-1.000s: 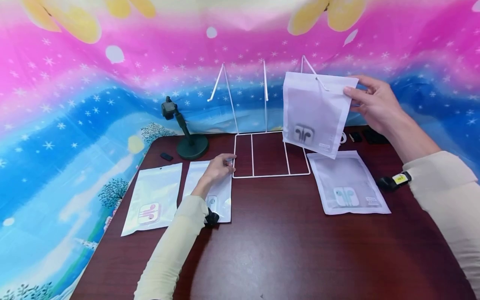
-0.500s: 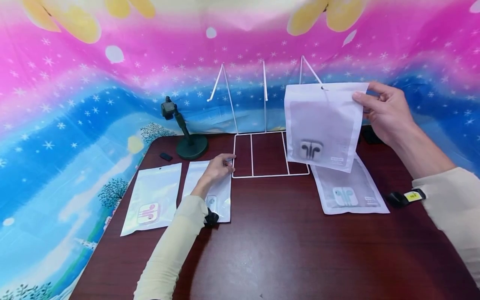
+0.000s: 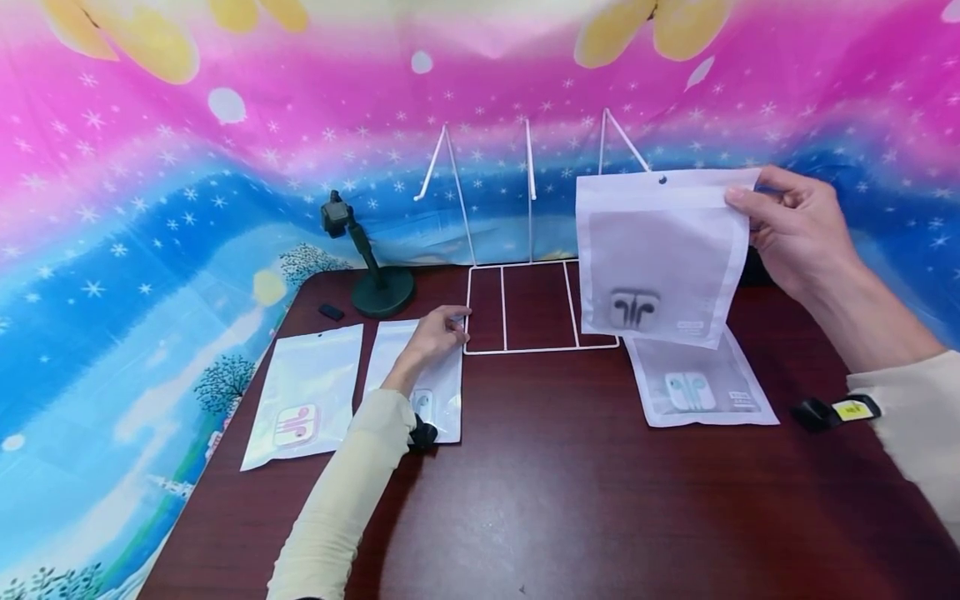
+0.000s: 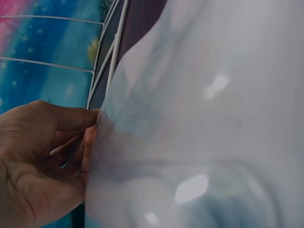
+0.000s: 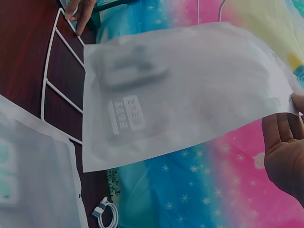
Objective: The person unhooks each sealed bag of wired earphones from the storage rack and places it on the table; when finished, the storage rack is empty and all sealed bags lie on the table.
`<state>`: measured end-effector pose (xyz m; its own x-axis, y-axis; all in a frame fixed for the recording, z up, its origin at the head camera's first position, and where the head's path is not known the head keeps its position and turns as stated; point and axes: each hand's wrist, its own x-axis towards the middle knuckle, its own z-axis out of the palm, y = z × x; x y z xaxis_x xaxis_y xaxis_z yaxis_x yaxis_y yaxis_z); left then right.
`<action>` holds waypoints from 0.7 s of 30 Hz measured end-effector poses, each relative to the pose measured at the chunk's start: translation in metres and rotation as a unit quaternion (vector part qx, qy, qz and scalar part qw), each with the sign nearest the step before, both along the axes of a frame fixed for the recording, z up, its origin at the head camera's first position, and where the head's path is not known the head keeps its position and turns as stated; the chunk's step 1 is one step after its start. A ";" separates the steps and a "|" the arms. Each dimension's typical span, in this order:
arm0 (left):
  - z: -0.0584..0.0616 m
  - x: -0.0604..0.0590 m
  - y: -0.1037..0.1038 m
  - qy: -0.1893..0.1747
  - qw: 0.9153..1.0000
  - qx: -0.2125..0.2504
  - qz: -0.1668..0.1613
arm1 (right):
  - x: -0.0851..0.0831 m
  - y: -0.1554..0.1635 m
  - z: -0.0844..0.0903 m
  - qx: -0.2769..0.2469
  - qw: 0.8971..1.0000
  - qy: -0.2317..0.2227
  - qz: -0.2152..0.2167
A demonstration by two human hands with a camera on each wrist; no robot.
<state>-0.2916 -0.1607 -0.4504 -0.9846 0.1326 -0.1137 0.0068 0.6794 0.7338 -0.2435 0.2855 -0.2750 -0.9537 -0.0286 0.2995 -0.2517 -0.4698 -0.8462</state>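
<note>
My right hand (image 3: 806, 229) pinches the upper right corner of a white zip bag (image 3: 660, 250) with dark earphones in a case inside. The bag hangs upright in front of the right hook (image 3: 626, 142) of a white wire display rack (image 3: 542, 352). Its punched hole shows no wire through it, and the hook's tip is hidden behind the bag. At the rack's left side my left hand (image 3: 437, 336) grips the base wire between thumb and fingers. Under that hand lies a bag with pale earphones (image 3: 393, 354), partly covered by the wrist.
A bag with pink earphones (image 3: 311, 375) lies at the left, one with green earphones (image 3: 705, 400) at the right. A dark green stand (image 3: 382, 292) and a small black object (image 3: 331, 312) are behind. A coiled white cable (image 5: 110, 216) lies at the back right.
The right hand has drawn the bag right and down, along the right hook and off its tip; the hook ran through the hole before. The left hand has stayed on the rack.
</note>
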 end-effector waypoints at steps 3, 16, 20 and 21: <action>0.000 0.000 0.001 0.000 1.000 0.000 0.001 | 0.005 0.004 -0.001 -0.007 1.000 0.001 0.006; 0.001 -0.001 0.001 0.002 1.000 -0.001 -0.003 | 0.025 0.063 -0.021 -0.044 0.997 0.014 -0.056; 0.002 -0.002 0.001 0.004 1.000 -0.002 -0.003 | 0.027 0.089 -0.032 -0.062 0.994 0.034 -0.078; 0.002 -0.002 0.001 0.006 1.000 -0.002 -0.004 | 0.027 0.098 -0.035 -0.074 0.994 0.028 -0.080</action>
<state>-0.2936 -0.1597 -0.4484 -0.9847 0.1400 -0.1033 0.0203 0.6822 0.7308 -0.2161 0.3831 -0.3100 -0.9241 0.1705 0.3420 -0.3780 -0.5379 -0.7535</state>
